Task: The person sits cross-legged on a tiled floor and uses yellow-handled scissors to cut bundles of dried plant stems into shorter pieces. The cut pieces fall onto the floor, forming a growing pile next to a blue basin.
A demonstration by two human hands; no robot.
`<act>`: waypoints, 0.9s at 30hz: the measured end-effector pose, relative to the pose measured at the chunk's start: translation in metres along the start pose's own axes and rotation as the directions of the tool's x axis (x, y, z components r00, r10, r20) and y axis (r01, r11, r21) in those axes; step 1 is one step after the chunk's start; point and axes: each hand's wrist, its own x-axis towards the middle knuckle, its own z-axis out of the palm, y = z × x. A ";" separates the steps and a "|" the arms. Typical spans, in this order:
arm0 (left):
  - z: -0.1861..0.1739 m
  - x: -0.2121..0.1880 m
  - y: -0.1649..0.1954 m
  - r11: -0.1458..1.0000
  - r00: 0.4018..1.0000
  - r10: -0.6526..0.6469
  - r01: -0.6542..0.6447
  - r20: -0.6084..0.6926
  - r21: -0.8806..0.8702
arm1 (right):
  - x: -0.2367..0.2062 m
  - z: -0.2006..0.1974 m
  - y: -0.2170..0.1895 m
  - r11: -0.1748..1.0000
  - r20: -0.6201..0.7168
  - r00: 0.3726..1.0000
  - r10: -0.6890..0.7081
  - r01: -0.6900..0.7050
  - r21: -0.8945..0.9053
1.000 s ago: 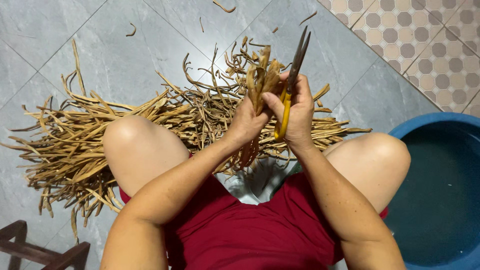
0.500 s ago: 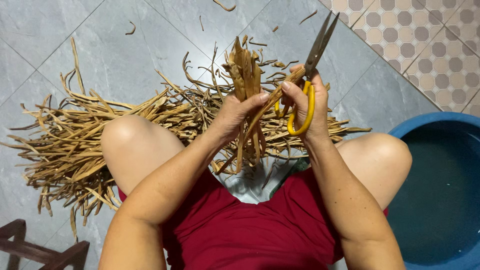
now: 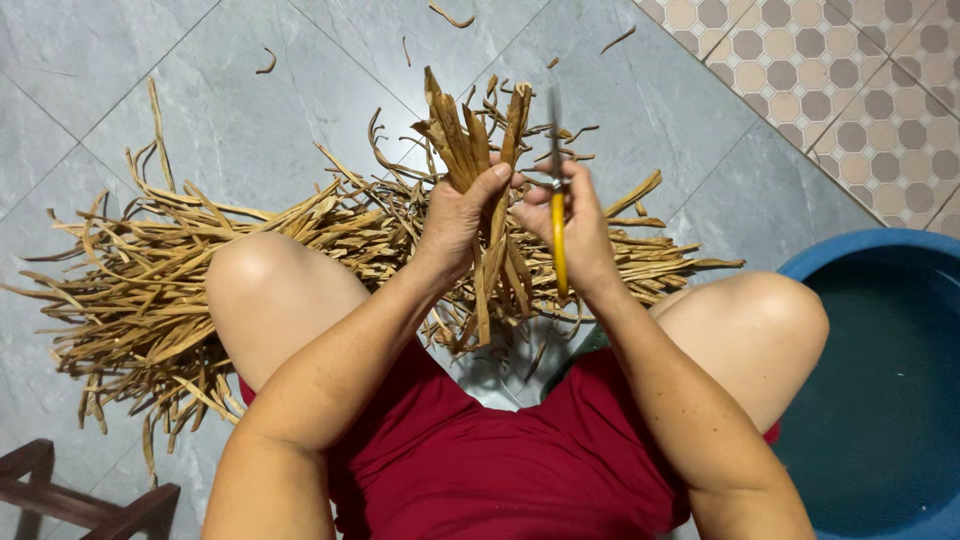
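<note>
bundle of dried strips [image 3: 478, 150]: lifted higher in left hand [image 3: 462, 215] | scissors [image 3: 556, 200]: swung upright, edge-on, blades beside bundle top | right hand [image 3: 575, 225]: moved inward

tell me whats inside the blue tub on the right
The blue tub shows only a dark, flat inside, perhaps water; no object is visible. Its far part runs off the picture, and the knee covers its near-left edge.

Left hand [image 3: 462, 222] grips upright bundle of dried strips [image 3: 478, 140]; right hand [image 3: 578, 235] holds yellow-handled scissors [image 3: 558, 215] beside it, above strip pile [image 3: 150, 290] on grey tiled floor [image 3: 250, 110], blue basin [image 3: 880, 390] near right knee
</note>
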 end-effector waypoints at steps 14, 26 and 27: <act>0.002 -0.001 -0.001 0.998 0.999 0.045 -0.045 0.004 0.044 | -0.005 0.011 -0.013 0.940 0.045 0.999 -0.003 0.019 -0.341; 0.006 -0.003 0.018 0.996 0.999 0.023 -0.027 0.040 0.090 | 0.000 0.010 -0.020 0.983 0.014 0.984 0.179 -0.179 -0.039; 0.006 -0.002 0.018 0.997 0.999 0.021 -0.024 0.041 0.075 | 0.000 0.010 -0.018 0.983 0.015 0.985 0.172 -0.170 -0.068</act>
